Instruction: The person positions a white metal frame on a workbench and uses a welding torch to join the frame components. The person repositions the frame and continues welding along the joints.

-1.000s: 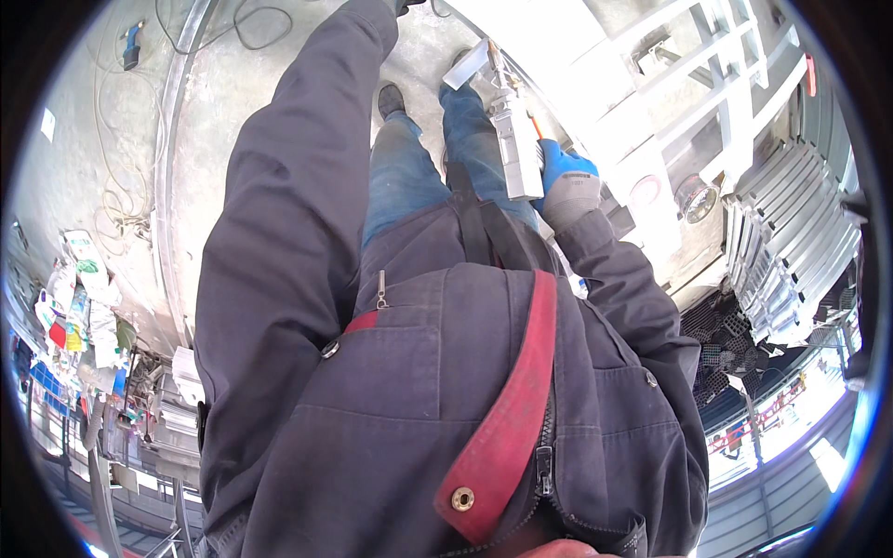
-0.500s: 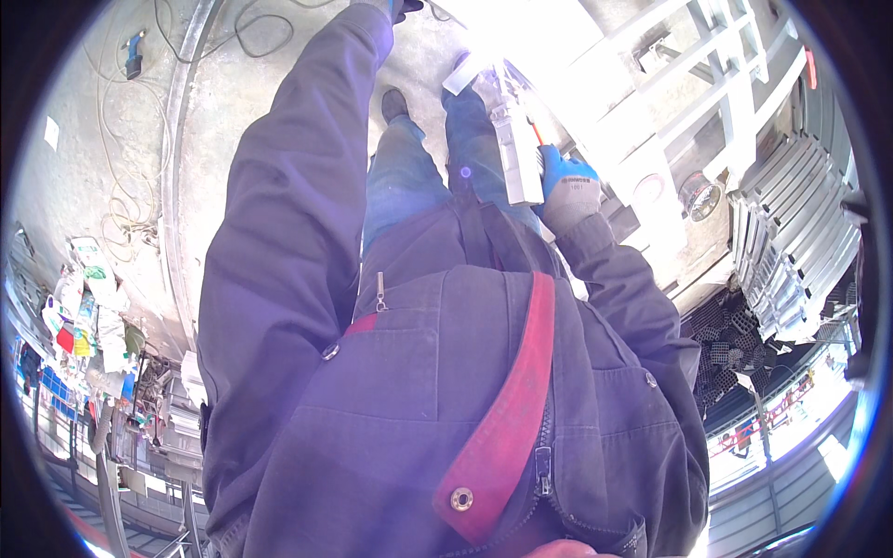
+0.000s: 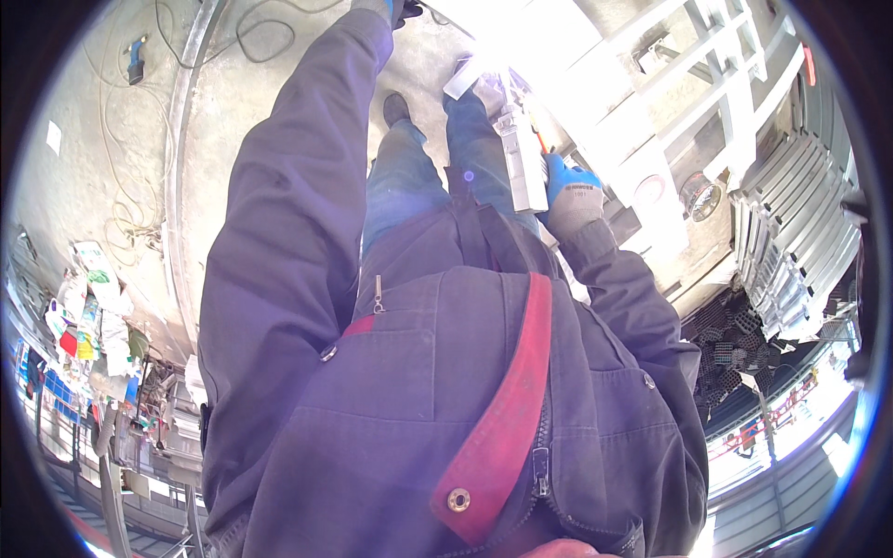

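My right hand (image 3: 574, 189), in a blue and grey glove, is closed beside a silver metal bar (image 3: 526, 169). A thin orange stick-like tool (image 3: 540, 139) juts from its fingertips, though glare hides most of it. The bar lies lengthwise by my right leg, with a pale flat piece (image 3: 462, 80) near its far end under a very bright glare. My left arm reaches far forward, and my left hand (image 3: 387, 6) is cut off by the top edge. Only a bit of blue glove and a dark shape (image 3: 406, 11) show there; its fingers are hidden.
A bright work surface with white metal frames (image 3: 726, 84) stands at far right, with stacked metal profiles (image 3: 791, 223) nearer. A round tin-like object (image 3: 700, 197) sits between. At left, cables (image 3: 130, 219), a metal floor rail (image 3: 177, 167) and a blue-black power tool (image 3: 137, 61) lie on concrete.
The whole view has shifted very slightly downward. Both hands and the metal bar keep nearly the same places relative to one another.
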Available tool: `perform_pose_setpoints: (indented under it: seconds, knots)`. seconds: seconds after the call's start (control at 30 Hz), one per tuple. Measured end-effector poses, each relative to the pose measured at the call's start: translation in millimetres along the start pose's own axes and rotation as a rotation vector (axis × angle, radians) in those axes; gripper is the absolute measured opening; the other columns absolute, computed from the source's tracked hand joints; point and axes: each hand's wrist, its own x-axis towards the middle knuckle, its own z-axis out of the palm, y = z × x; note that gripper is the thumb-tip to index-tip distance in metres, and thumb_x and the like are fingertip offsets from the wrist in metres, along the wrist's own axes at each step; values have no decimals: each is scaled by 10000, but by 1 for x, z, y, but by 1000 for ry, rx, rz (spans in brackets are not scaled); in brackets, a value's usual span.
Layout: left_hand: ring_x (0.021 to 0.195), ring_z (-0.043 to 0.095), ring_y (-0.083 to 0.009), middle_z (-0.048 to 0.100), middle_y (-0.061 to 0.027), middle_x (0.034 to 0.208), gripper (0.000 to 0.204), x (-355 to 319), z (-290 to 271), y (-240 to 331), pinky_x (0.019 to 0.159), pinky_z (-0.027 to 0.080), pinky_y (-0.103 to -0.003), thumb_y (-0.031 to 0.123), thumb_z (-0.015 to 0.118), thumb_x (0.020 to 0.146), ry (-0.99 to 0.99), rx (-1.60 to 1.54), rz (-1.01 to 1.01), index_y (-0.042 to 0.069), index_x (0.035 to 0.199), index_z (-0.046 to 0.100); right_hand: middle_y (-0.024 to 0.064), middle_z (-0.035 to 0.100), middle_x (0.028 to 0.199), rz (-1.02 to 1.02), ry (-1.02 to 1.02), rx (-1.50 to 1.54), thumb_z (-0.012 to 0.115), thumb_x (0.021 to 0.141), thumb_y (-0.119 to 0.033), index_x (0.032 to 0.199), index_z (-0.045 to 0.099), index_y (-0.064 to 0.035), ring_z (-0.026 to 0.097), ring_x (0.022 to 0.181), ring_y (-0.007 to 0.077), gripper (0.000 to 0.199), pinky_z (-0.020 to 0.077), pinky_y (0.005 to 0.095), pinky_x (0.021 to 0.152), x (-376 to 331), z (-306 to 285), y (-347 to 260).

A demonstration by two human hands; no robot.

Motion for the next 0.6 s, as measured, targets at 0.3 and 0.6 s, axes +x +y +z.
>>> perform_pose_setpoints:
  seconds: [0.3, 0.6]
  knots:
    - [666, 697, -188, 728, -103, 814, 567, 5, -8, -20, 496, 468, -335, 615, 687, 931, -75, -189, 190, 53, 984, 637, 193, 741, 970, -44, 90, 301, 770, 814, -371, 1307, 581, -83, 724, 927, 388, 601, 565, 446, 805, -41, -2, 29]
    - [1101, 719, -226, 697, -119, 1197, 642, -29, -8, -4, 988, 559, -378, 538, 689, 960, -53, -178, 123, 3, 1296, 574, 49, 645, 772, 106, -9, 1104, 648, 959, -172, 1180, 673, 6, 601, 684, 129, 285, 471, 259, 609, -87, -9, 136]
